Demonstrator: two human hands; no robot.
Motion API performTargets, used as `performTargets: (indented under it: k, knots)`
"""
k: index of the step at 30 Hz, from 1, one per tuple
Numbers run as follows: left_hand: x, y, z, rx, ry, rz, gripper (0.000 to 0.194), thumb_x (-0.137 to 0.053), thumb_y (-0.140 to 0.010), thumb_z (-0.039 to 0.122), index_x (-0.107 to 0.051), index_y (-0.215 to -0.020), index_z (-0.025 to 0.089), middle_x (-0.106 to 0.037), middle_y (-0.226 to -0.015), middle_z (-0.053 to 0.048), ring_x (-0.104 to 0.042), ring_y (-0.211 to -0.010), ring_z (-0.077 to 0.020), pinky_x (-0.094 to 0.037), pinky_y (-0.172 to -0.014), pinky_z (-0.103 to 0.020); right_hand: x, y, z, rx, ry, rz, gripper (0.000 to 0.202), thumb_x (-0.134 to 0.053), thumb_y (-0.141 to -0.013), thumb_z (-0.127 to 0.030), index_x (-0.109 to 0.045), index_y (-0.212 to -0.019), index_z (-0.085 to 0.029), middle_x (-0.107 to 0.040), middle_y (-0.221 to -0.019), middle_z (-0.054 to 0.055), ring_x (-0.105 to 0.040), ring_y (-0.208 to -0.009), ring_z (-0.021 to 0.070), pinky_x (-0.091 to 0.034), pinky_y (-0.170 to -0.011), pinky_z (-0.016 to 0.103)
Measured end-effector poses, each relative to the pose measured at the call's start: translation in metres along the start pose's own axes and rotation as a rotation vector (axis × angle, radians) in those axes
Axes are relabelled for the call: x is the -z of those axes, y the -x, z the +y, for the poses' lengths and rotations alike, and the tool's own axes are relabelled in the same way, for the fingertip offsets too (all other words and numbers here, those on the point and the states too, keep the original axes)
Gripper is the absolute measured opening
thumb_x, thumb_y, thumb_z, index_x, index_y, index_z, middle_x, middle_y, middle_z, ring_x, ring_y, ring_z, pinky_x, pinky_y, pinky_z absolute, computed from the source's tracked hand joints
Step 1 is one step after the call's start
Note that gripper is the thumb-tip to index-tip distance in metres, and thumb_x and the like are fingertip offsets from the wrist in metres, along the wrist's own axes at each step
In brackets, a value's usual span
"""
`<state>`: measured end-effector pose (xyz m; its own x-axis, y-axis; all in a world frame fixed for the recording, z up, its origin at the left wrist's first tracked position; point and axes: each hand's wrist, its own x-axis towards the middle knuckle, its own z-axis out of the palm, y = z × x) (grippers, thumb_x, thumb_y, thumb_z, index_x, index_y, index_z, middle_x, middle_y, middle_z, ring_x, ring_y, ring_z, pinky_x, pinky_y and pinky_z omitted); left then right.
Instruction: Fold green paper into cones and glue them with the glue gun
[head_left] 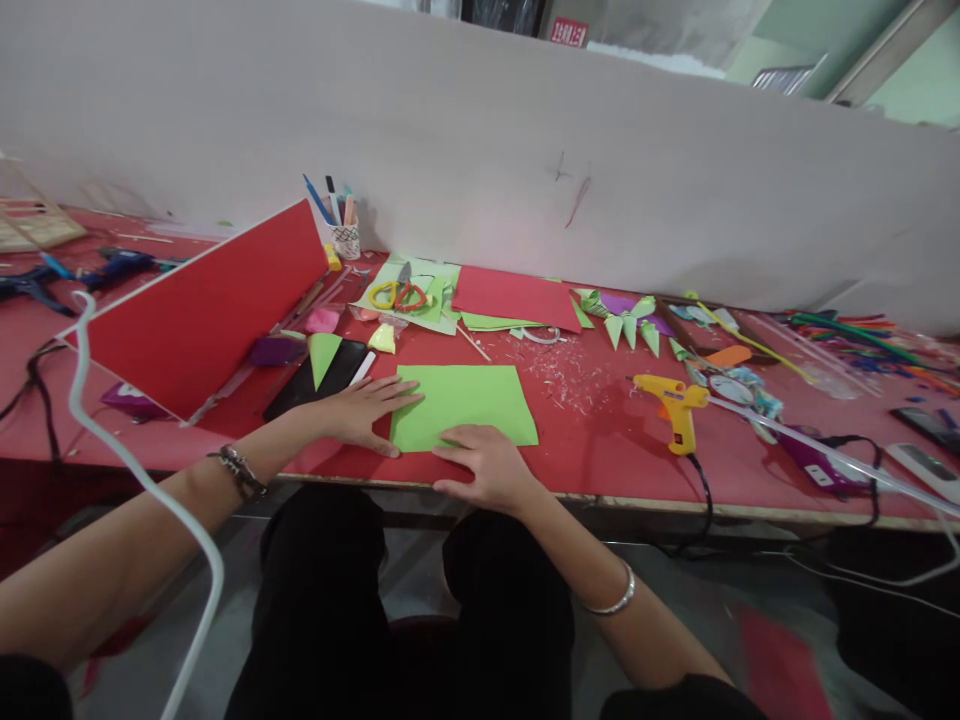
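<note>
A sheet of light green paper (472,398) lies flat on the red tabletop (607,470) near its front edge. My left hand (367,410) rests at the sheet's left edge, fingers stretched out over its corner. My right hand (484,462) lies on the sheet's front edge, fingers extended and slightly bent, with nothing gripped. Just left of the sheet is a green paper cone (324,357) on a black phone-like slab (352,362), beside a white stick (363,368). Behind the sheet sits a crumpled yellow piece (383,338).
A yellow glue gun (679,408) stands to the right, its cord hanging over the edge. Scissors (397,294) lie on pale green paper near red paper (517,298). A red board (217,310) leans at left. A white cable (142,465) crosses my left arm.
</note>
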<state>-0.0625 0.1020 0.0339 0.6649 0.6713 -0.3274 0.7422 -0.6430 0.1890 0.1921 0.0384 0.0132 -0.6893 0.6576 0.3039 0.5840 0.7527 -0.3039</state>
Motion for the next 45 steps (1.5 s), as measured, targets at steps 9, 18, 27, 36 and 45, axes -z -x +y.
performTargets:
  k: [9, 18, 27, 36, 45]
  knots:
    - [0.000, -0.001, 0.000, 0.017, -0.001, -0.006, 0.093, -0.046, -0.066, 0.072, -0.006, -0.140, 0.033, -0.001, -0.149, 0.000, -0.007, -0.135, -0.0290, -0.006, -0.107, -0.041, 0.026, 0.050, 0.037, -0.159, 0.078, 0.088, 0.034, -0.050, -0.081, -0.046, -0.067, -0.100, -0.023, -0.064, -0.110, 0.005, -0.056, -0.103, 0.0190, -0.043, -0.091, 0.034]
    - [0.001, -0.001, 0.002, 0.017, -0.002, -0.010, 0.091, -0.047, -0.068, 0.070, -0.008, -0.140, 0.031, -0.003, -0.149, -0.002, -0.007, -0.135, -0.0282, -0.007, -0.107, -0.041, 0.041, 0.086, 0.061, -0.247, 0.143, 0.107, 0.030, -0.047, -0.084, -0.037, -0.065, -0.103, -0.024, -0.062, -0.113, 0.003, -0.056, -0.105, 0.0184, -0.044, -0.093, 0.036]
    - [0.009, 0.006, 0.015, -0.012, 0.014, 0.016, 0.087, -0.052, -0.069, 0.064, -0.019, -0.139, 0.025, -0.010, -0.148, -0.008, -0.014, -0.134, -0.0273, -0.017, -0.106, -0.037, 0.051, 0.073, 0.060, -0.287, 0.171, 0.122, 0.030, -0.047, -0.084, -0.033, -0.061, -0.109, -0.022, -0.060, -0.115, 0.007, -0.055, -0.106, 0.0196, -0.044, -0.092, 0.039]
    - [0.003, 0.011, 0.056, -0.058, -0.108, 0.085, 0.072, -0.050, -0.078, 0.052, -0.024, -0.138, 0.023, -0.021, -0.145, -0.009, -0.025, -0.131, -0.0257, -0.021, -0.105, -0.037, 0.027, 0.033, 0.043, -0.149, 0.099, -0.105, 0.044, -0.047, -0.083, -0.043, -0.054, -0.118, -0.019, -0.052, -0.125, 0.010, -0.047, -0.114, 0.0215, -0.039, -0.096, 0.037]
    - [-0.012, 0.018, 0.108, -0.066, -0.399, 0.214, 0.032, -0.051, -0.084, 0.027, -0.052, -0.114, 0.017, -0.058, -0.113, -0.011, -0.058, -0.096, -0.0230, -0.044, -0.077, -0.032, 0.028, 0.060, 0.014, -0.121, 0.158, -0.097, 0.046, -0.048, -0.082, -0.047, -0.054, -0.118, -0.018, -0.051, -0.126, 0.011, -0.046, -0.115, 0.0224, -0.037, -0.096, 0.038]
